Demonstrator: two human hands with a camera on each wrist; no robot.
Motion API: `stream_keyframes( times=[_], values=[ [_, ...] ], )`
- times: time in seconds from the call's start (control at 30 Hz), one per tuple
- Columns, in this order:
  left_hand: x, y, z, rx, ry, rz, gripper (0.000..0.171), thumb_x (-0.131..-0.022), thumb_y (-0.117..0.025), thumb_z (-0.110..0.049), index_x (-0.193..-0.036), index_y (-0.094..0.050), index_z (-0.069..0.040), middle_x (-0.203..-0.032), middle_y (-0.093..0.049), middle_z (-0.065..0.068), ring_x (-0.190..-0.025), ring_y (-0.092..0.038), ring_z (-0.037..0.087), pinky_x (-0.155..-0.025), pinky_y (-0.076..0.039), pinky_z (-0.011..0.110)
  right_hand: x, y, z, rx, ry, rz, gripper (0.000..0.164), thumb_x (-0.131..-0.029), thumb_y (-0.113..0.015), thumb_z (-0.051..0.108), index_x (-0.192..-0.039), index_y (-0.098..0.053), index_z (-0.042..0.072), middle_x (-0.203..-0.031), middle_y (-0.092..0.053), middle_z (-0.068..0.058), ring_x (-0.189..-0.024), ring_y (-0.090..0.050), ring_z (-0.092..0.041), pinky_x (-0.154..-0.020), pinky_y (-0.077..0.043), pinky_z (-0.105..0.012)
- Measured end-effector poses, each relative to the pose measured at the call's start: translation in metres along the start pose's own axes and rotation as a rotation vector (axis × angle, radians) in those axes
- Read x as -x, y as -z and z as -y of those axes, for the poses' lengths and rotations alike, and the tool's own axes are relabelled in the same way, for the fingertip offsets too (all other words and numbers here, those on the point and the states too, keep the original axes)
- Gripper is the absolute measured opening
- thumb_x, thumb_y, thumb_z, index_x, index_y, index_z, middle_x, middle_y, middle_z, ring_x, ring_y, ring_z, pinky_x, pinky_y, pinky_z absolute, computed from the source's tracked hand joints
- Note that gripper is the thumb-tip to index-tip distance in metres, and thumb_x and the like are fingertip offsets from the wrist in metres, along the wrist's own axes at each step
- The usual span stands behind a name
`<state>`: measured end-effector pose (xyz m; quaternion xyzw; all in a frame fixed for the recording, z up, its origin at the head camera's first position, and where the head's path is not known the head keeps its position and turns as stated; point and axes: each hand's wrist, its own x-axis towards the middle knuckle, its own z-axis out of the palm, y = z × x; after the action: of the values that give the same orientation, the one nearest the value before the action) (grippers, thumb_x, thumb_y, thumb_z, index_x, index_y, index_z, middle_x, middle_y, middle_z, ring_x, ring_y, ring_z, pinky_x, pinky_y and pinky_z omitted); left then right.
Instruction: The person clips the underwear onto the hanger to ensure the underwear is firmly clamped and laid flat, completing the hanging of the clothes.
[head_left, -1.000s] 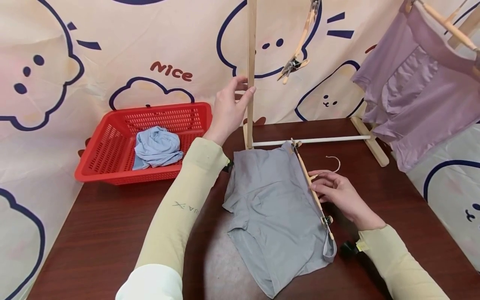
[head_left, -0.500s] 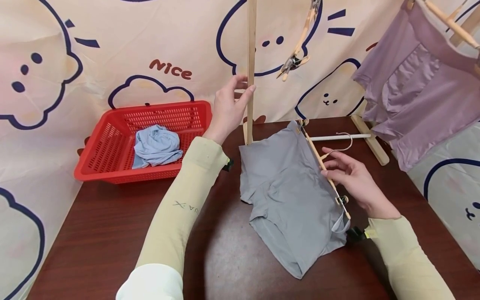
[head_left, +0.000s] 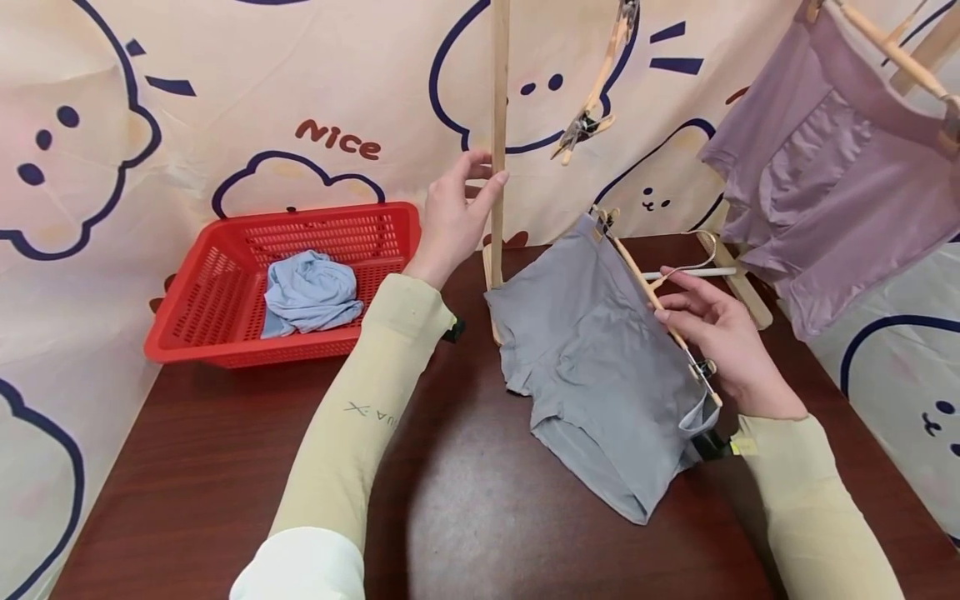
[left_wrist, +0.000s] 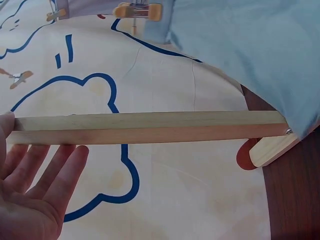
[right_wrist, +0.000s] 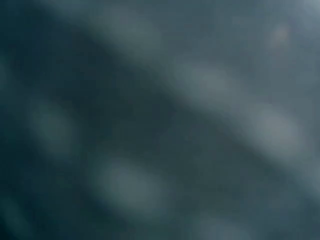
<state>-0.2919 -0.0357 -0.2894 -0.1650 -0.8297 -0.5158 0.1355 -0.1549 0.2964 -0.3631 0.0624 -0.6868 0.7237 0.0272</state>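
Note:
My right hand holds a wooden clip hanger by its bar near the hook. Grey shorts hang from the hanger's clips by the waistband, tilted over the table. My left hand holds the upright wooden post of a clothes rack, thumb on one side and fingers on the other. In the left wrist view, the post runs across between thumb and fingers, and the shorts look bluish near its foot. The right wrist view shows only dark blur.
A red basket with a crumpled light blue garment stands at the back left of the dark table. Purple shorts hang at the right on another hanger. An unloaded clip hanger hangs behind the post.
My right hand has lifted the hanger and grey shorts up and to the right, away from the table. The left hand has stayed on the post.

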Motion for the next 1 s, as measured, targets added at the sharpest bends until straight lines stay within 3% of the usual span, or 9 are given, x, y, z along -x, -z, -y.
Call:
stream_keyframes(
  times=[0.1,0.27,0.53,0.6,0.83,1.0],
  values=[
    [0.0,0.001,0.0,0.004,0.0,-0.005,0.043,-0.103,-0.062,-0.036,-0.14,-0.055,-0.016,-0.13,-0.065,0.001,-0.11,-0.065,0.019,-0.09,-0.054,0.029,-0.003,0.0,0.006,-0.067,0.021,-0.021,0.056,-0.093,-0.069,-0.007,-0.146,-0.055,0.007,-0.104,-0.073,-0.005,-0.092,-0.07,-0.012,-0.075,-0.055,-0.02],
    [0.0,0.001,0.0,0.013,-0.007,-0.011,0.042,-0.103,-0.062,-0.035,-0.139,-0.056,-0.015,-0.129,-0.066,0.001,-0.108,-0.066,0.018,-0.09,-0.054,0.029,-0.008,0.0,0.019,-0.083,0.007,-0.107,0.056,-0.096,-0.066,-0.004,-0.149,-0.054,0.01,-0.106,-0.073,-0.003,-0.08,-0.068,-0.012,-0.069,-0.056,-0.02],
    [0.0,-0.001,0.001,0.023,-0.033,-0.02,0.04,-0.103,-0.063,-0.034,-0.138,-0.058,-0.014,-0.127,-0.067,0.002,-0.105,-0.067,0.018,-0.089,-0.054,0.028,-0.012,0.005,0.036,-0.206,0.043,-0.112,0.069,-0.095,-0.059,-0.013,-0.157,-0.033,0.001,-0.11,-0.072,-0.006,-0.077,-0.069,-0.013,-0.065,-0.054,-0.018],
    [0.0,-0.002,0.001,0.026,-0.032,-0.02,0.04,-0.103,-0.063,-0.034,-0.137,-0.058,-0.014,-0.127,-0.067,0.002,-0.105,-0.067,0.018,-0.089,-0.054,0.028,-0.014,0.005,0.04,-0.224,0.065,-0.124,0.066,-0.094,-0.059,-0.015,-0.155,-0.039,0.0,-0.111,-0.073,-0.007,-0.076,-0.068,-0.013,-0.063,-0.052,-0.017],
    [0.0,-0.002,0.002,0.023,-0.034,-0.02,0.041,-0.103,-0.062,-0.034,-0.138,-0.058,-0.014,-0.127,-0.067,0.003,-0.105,-0.067,0.019,-0.088,-0.054,0.029,-0.025,0.007,0.057,-0.212,0.128,-0.186,0.052,-0.09,-0.063,-0.018,-0.138,-0.063,0.002,-0.124,-0.07,-0.007,-0.109,-0.067,-0.016,-0.077,-0.056,-0.021],
    [0.0,-0.002,0.003,0.015,-0.037,-0.031,0.04,-0.103,-0.062,-0.034,-0.137,-0.059,-0.014,-0.125,-0.068,0.002,-0.103,-0.068,0.019,-0.088,-0.053,0.027,-0.029,0.011,0.072,-0.274,0.131,-0.193,0.055,-0.089,-0.061,-0.021,-0.139,-0.062,0.002,-0.12,-0.071,-0.011,-0.084,-0.073,-0.019,-0.067,-0.055,-0.02]
  ],
)
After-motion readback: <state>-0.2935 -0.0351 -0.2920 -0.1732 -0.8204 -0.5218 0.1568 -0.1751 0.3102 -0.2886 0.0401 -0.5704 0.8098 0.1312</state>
